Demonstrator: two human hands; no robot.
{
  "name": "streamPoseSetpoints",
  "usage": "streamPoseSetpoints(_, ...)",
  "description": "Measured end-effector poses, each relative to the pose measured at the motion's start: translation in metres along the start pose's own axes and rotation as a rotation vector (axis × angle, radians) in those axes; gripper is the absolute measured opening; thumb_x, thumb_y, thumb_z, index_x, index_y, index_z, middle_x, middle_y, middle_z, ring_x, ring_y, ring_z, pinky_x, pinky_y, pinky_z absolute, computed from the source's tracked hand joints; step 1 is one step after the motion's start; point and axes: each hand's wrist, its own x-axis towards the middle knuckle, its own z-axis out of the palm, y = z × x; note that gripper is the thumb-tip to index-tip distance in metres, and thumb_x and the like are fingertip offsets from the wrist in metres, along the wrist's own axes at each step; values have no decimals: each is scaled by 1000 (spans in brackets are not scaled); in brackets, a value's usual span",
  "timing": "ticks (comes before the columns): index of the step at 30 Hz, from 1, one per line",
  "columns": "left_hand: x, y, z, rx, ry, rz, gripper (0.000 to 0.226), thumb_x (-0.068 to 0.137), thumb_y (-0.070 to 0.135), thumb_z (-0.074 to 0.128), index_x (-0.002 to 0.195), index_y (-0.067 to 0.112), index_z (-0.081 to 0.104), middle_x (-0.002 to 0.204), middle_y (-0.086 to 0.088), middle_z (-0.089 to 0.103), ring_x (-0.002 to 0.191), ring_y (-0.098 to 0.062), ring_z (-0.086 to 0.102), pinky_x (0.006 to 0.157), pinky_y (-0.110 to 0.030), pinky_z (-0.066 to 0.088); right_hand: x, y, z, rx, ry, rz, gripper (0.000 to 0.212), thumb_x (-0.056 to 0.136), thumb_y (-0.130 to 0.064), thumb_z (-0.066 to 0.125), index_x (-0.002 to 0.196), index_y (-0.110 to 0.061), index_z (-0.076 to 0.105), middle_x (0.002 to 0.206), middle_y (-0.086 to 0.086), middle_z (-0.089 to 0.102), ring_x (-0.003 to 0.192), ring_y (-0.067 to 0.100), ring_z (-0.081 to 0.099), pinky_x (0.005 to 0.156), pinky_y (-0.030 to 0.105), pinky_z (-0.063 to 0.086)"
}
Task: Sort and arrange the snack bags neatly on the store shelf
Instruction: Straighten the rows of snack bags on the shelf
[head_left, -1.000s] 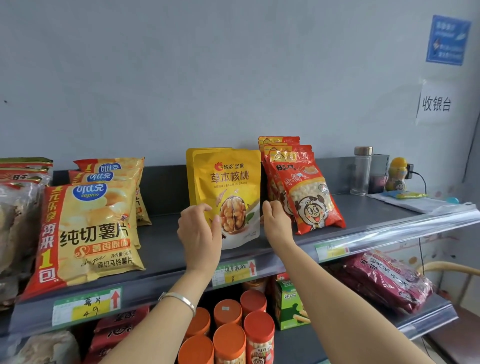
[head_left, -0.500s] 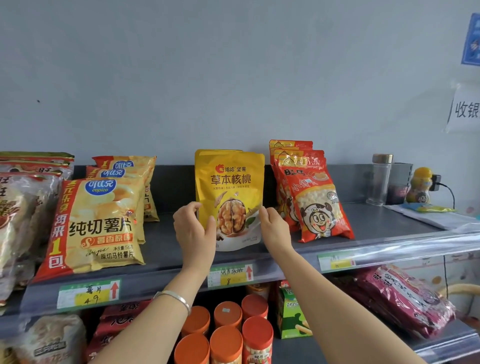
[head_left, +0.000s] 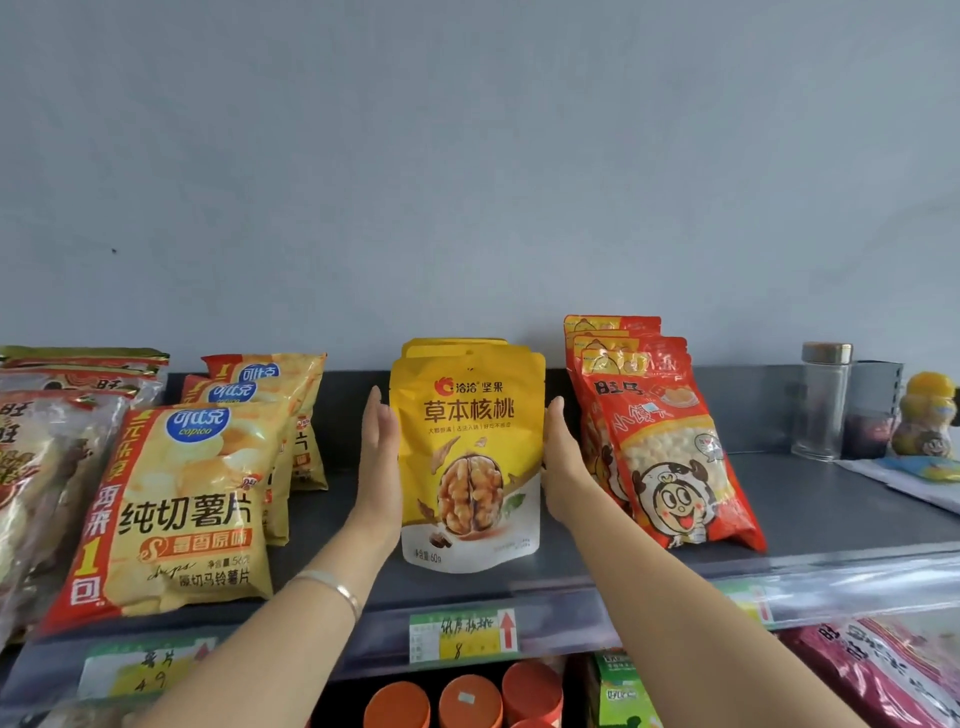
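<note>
Head view: flat hands (head_left: 378, 462) (head_left: 563, 467) flank walnut bag (head_left: 470, 457) edges.

Bare shelf (head_left: 332, 499) shows in a lane just outside the left hand (head_left: 378, 467), with the chip bags (head_left: 182, 499) walling its far side. Outside the right hand (head_left: 563, 467) there is hardly a gap: the red bags (head_left: 670, 457) lean just beside it. Between the palms the yellow pouches (head_left: 470, 457) fill the space, both hands flat against their edges. Well beyond the red bags, the shelf is bare as far as a glass jar (head_left: 823, 400). Above both hands, only plain wall (head_left: 467, 182).
</note>
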Motion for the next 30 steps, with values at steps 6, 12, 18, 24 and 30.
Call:
streamPoseSetpoints(6,-5,-15,2,9,-104,101,96,54,84,59,132,29,45,122,10,62,112,-8,60,87,-22,52,20,18,1,93,-155,124,61,94,-65,25,100,-22,68,100,9,72,90,28,67,79,38,52)
streamPoseSetpoints(12,-6,-15,0,-8,-81,56,86,54,85,57,125,37,47,115,17,65,107,-3,62,75,-13,51,25,24,2,109,-181,149,61,93,-66,25,102,-23,67,98,10,71,89,28,66,79,38,52)
streamPoseSetpoints(18,-7,-15,-3,24,-68,26,91,51,90,52,127,39,44,121,15,60,108,-1,60,82,-19,47,21,21,3,26,-130,125,61,94,-65,25,105,-23,67,102,9,71,93,29,67,85,41,52)
streamPoseSetpoints(24,3,13,-10,88,19,12,127,43,98,43,147,28,23,142,10,40,127,-7,41,98,-26,36,7,-17,-5,-141,17,-43,67,96,-63,27,151,-26,26,156,0,29,143,24,28,117,48,21)
streamPoseSetpoints(30,28,43,-10,108,103,-8,67,92,65,16,147,29,27,154,0,29,141,-19,25,111,-44,20,4,-62,-4,-396,21,-281,47,103,-38,34,145,-16,37,146,5,42,132,22,39,104,37,34)
